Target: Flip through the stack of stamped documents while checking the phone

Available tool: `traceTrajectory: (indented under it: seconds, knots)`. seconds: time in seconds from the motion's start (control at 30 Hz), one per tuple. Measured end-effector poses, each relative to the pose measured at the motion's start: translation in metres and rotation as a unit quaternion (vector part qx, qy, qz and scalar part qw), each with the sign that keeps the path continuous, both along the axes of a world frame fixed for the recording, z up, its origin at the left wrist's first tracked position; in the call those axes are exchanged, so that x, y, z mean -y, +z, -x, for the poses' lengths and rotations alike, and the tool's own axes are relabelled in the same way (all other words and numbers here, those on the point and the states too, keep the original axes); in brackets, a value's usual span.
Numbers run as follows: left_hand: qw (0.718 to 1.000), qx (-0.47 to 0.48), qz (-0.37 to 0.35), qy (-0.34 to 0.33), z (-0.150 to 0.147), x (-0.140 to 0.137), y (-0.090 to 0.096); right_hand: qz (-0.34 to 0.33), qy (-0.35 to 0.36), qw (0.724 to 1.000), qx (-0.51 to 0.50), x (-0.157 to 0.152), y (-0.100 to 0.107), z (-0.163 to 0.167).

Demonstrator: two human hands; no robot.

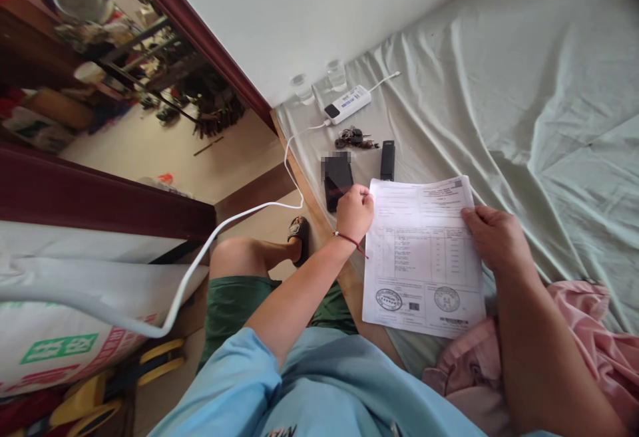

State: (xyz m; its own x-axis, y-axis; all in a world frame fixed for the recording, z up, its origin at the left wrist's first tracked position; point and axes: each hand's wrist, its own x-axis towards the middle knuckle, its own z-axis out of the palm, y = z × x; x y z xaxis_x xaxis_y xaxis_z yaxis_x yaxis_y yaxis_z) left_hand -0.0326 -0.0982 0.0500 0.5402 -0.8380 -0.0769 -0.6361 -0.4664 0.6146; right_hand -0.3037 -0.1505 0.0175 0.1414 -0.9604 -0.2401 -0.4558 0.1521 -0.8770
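A sheaf of white printed paper (pixel 423 257) with a table, two round stamps and small codes lies over the pale cloth in front of me. Its upper left edge is pinched by my left hand (pixel 355 212), which has a red string bracelet at the wrist. My right hand (pixel 496 236) grips the right edge, thumb on top and fingers underneath, out of sight. Just beyond my left hand rests a dark phone-like object (pixel 338 174), partly blurred out. A slim black device (pixel 387 159) pokes out above the paper's top edge.
Keys (pixel 353 137), a white power bank (pixel 348 104) with a cable (pixel 239 209) running left, and two clear cups (pixel 302 88) sit near the wall. Pink cloth (pixel 594 330) is bunched at right. A white sack (pixel 104 317) stands at left, below an open doorway.
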Motion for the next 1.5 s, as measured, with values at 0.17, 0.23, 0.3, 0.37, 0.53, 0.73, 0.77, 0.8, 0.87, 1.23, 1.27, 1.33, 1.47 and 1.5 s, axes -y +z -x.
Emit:
traceTrajectory:
  seconds: [0.17,0.23,0.3,0.37,0.53,0.73,0.77,0.8,0.87,1.23,1.27,1.33,1.47,1.5]
  knots:
    - [0.994,0.089,-0.062,-0.028,0.005,0.001,0.007,-0.028,-0.008,0.996,-0.088,-0.002,0.018,-0.007]
    - [0.990,0.111,-0.082,-0.041,0.006,0.002,0.011,-0.020,-0.016,0.993,-0.112,-0.003,0.025,-0.009]
    - [0.984,0.132,-0.100,-0.058,0.006,0.003,0.014,-0.013,-0.021,0.991,-0.133,-0.004,0.031,-0.011]
    - [0.981,0.147,-0.108,-0.069,0.005,0.004,0.015,-0.005,-0.020,0.989,-0.145,-0.004,0.034,-0.011]
    - [0.973,0.193,0.022,-0.127,-0.004,0.004,0.008,0.007,-0.010,0.986,-0.166,-0.003,0.033,-0.010]
    - [0.939,0.237,0.071,-0.238,-0.010,0.009,0.003,0.009,-0.006,0.986,-0.169,-0.003,0.030,-0.008]
    - [0.939,0.233,0.068,-0.245,-0.010,0.010,0.002,0.009,-0.006,0.986,-0.166,-0.003,0.030,-0.007]
    - [0.939,0.228,0.068,-0.248,-0.010,0.011,0.001,0.009,-0.007,0.986,-0.164,-0.003,0.030,-0.007]
    - [0.941,0.216,0.076,-0.250,-0.010,0.012,-0.001,0.009,-0.009,0.988,-0.155,-0.004,0.030,-0.007]
    - [0.950,0.179,0.079,-0.241,-0.006,0.009,-0.002,0.020,-0.024,0.987,-0.157,-0.004,0.034,-0.007]
    - [0.951,0.179,0.075,-0.242,-0.005,0.010,-0.001,0.015,-0.025,0.988,-0.152,-0.005,0.034,-0.007]
    - [0.951,0.181,0.068,-0.241,-0.004,0.013,0.002,0.005,-0.029,0.991,-0.133,-0.005,0.032,-0.006]
    - [0.952,0.166,0.075,-0.246,-0.007,0.015,0.006,-0.058,-0.037,0.998,-0.006,-0.006,0.024,-0.005]
    - [0.953,0.156,0.090,-0.245,-0.008,0.012,0.007,-0.078,-0.037,0.996,0.038,-0.006,0.023,-0.005]
